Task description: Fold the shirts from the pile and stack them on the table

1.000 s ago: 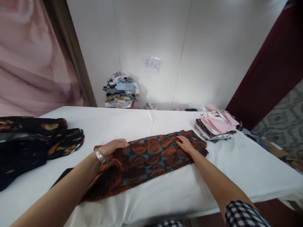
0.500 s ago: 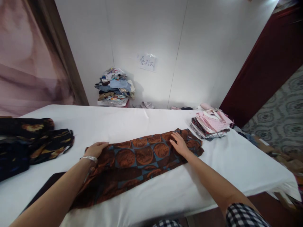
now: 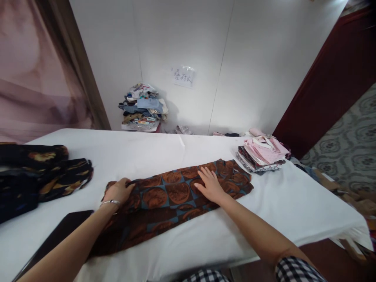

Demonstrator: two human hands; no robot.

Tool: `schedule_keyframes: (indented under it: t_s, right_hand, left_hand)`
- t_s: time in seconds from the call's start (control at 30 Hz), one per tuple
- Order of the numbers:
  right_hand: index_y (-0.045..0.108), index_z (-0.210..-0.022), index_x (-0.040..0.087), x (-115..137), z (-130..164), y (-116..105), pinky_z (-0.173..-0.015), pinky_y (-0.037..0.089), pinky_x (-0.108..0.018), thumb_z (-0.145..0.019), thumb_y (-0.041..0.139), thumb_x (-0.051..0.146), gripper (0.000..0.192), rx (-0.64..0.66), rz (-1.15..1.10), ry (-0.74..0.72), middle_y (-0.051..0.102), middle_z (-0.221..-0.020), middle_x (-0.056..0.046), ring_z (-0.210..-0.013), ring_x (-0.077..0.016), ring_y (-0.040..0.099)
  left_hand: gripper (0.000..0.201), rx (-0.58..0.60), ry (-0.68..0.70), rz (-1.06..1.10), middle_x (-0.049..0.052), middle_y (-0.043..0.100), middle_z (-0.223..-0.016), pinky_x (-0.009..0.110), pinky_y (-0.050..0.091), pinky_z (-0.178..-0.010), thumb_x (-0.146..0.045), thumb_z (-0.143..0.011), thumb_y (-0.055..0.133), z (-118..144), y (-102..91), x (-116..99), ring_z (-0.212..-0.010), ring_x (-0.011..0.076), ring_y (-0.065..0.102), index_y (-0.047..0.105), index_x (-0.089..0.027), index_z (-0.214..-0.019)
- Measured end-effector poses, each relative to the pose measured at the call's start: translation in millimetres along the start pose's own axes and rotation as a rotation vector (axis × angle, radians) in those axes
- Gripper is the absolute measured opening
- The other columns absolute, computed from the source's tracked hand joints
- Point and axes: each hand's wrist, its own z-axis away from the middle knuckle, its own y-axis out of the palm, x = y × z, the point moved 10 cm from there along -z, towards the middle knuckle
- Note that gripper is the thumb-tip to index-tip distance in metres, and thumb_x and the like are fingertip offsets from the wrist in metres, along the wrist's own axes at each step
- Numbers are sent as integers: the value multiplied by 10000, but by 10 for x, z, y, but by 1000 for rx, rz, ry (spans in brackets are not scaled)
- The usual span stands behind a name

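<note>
A brown garment [image 3: 170,196] with rust circles on blue diamonds lies folded into a long strip across the white table [image 3: 188,156]. My left hand [image 3: 119,190], with a silver bracelet at the wrist, curls over the strip's left end. Flat on the cloth near its middle rests my right hand [image 3: 209,185], fingers spread. Whether the left fingers pinch the fabric or only press on it cannot be told.
A dark floral garment [image 3: 38,176] is heaped at the table's left. A stack of folded pink and patterned clothes [image 3: 261,154] sits at the right. A flat black object [image 3: 55,237] lies near my left forearm. Behind the table, a pile of clothes [image 3: 142,107] leans against the wall.
My right hand has slid left along the strip, from its right end toward the middle. My left hand has drawn back to the left end and curled over the edge.
</note>
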Motion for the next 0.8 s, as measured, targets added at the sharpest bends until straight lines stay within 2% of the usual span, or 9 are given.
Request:
schedule_keyframes:
  t_s: [0.07, 0.17, 0.27, 0.4, 0.47, 0.53, 0.6, 0.67, 0.8]
  right_hand:
    - [355, -1517, 198, 132, -16, 103, -1207, 108, -501, -952, 379, 581, 683, 30, 0, -55, 210, -1623, -96, -1511, -262, 113]
    - [387, -1501, 177, 136, 10, 396, -1200, 128, -519, -941, 395, 592, 697, 162, 17, -55, 234, -1613, -117, -1502, -279, 159]
    - [398, -1494, 176, 37, 52, 534, -1199, 133, -518, -945, 392, 568, 674, 192, 42, -34, 225, -1616, -111, -1501, -270, 167]
    - [435, -1472, 175, 5, 5, 515, -1184, 178, -538, -942, 382, 569, 663, 175, 29, -1, 279, -1596, -128, -1489, -287, 209]
    - [432, -1475, 179, 163, -75, 425, -1184, 187, -539, -940, 376, 581, 671, 105, 2, -40, 291, -1592, -123, -1490, -288, 207]
    - [409, -1489, 188, 441, -150, 344, -1192, 173, -533, -942, 364, 591, 680, 23, -32, -122, 266, -1603, -108, -1497, -280, 182]
    - [381, -1504, 186, 743, -202, 362, -1198, 158, -528, -949, 345, 593, 689, -1, -58, -194, 239, -1612, -101, -1502, -272, 162]
    - [353, -1517, 174, 988, -230, 513, -1197, 157, -528, -952, 336, 592, 703, 54, -57, -232, 225, -1615, -107, -1504, -272, 151]
    - [389, -1503, 196, 1195, -204, 927, -1187, 148, -547, -950, 355, 586, 678, 221, 31, -265, 226, -1615, -113, -1503, -292, 149]
  left_hand:
    - [349, 35, 9, -76, 164, 734, -1056, 400, 520, -839, -375, -861, 498, 30, 25, -37, -992, 335, 682, 670, -153, -1068]
    - [371, 61, 16, -138, 165, 728, -1082, 395, 522, -825, -389, -860, 506, 115, 3, -94, -1001, 331, 678, 670, -154, -1095]
    - [326, 11, 13, -147, 156, 719, -1108, 381, 522, -821, -357, -834, 532, 219, -189, -117, -1004, 319, 673, 695, -166, -1042]
    - [373, -74, -62, -136, 130, 695, -1181, 332, 509, -863, -383, -856, 505, 305, -589, 64, -1063, 276, 654, 680, -175, -1111]
    - [421, -89, -117, -140, 124, 684, -1216, 315, 500, -885, -407, -869, 495, 332, -738, 221, -1094, 263, 643, 652, -165, -1175]
    - [443, -83, -156, -146, 128, 686, -1217, 308, 493, -899, -415, -871, 498, 354, -803, 353, -1106, 259, 640, 640, -150, -1197]
    - [468, -64, -180, -153, 144, 683, -1225, 309, 485, -913, -436, -875, 497, 368, -782, 433, -1127, 267, 633, 634, -133, -1204]
    - [488, -33, -200, -158, 169, 679, -1229, 319, 484, -912, -460, -876, 496, 372, -691, 462, -1143, 284, 628, 635, -117, -1195]
    - [478, 42, -226, -144, 163, 714, -1154, 326, 498, -867, -515, -842, 539, 377, -423, 396, -1094, 298, 657, 655, -154, -1133]
